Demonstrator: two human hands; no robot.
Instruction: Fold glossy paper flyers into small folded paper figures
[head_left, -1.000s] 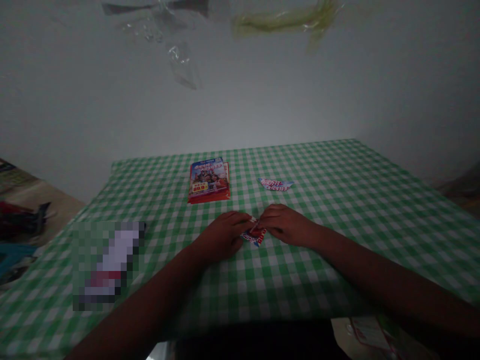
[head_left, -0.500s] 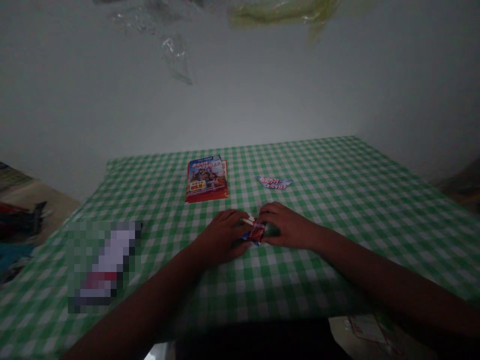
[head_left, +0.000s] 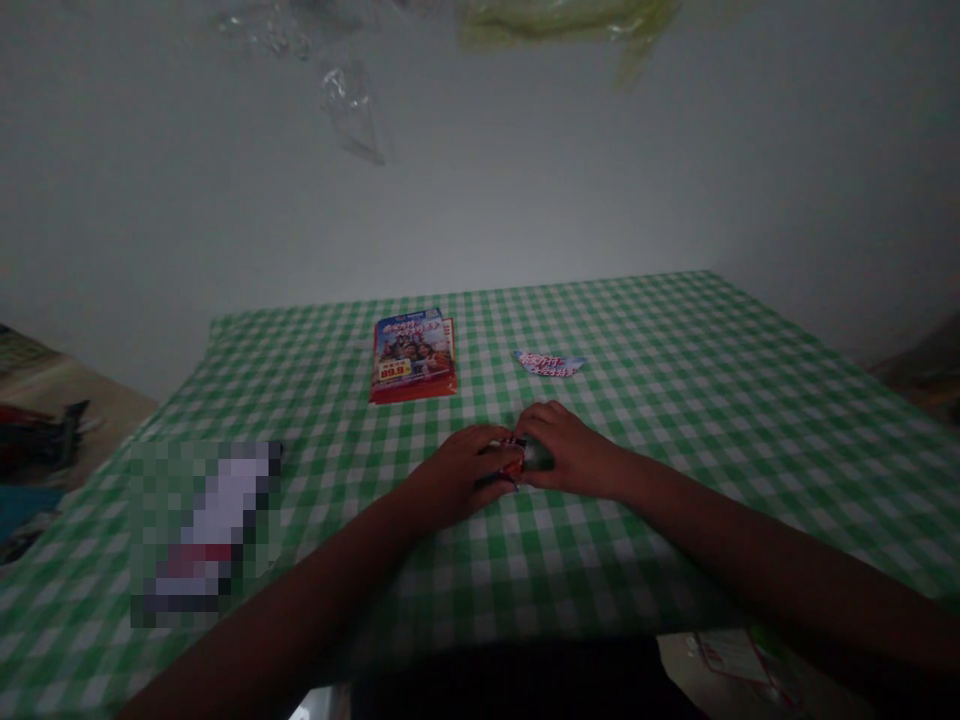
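Between my two hands, low over the checked tablecloth, is a small piece of printed paper (head_left: 513, 466) in red, blue and white. My left hand (head_left: 463, 470) is closed on its left side, and the fingers cover most of it. My right hand (head_left: 566, 450) pinches the right side with thumb and fingertips, its palm arched off the cloth. A cut-out paper strip with printed lettering (head_left: 550, 365) lies flat just beyond my right hand. Past my left hand rests a stack of printed leaflets (head_left: 412, 358) in red and blue.
A green and white checked tablecloth (head_left: 660, 360) covers the table, which meets a pale wall (head_left: 480, 190) at the back. On the left lies a pixelated, phone-like object (head_left: 225, 510). Clear and yellow plastic (head_left: 562, 25) hangs on the wall above.
My left hand has shifted slightly right, closer to my right hand. Its fingers now cover more of the paper, and less of the red print shows.
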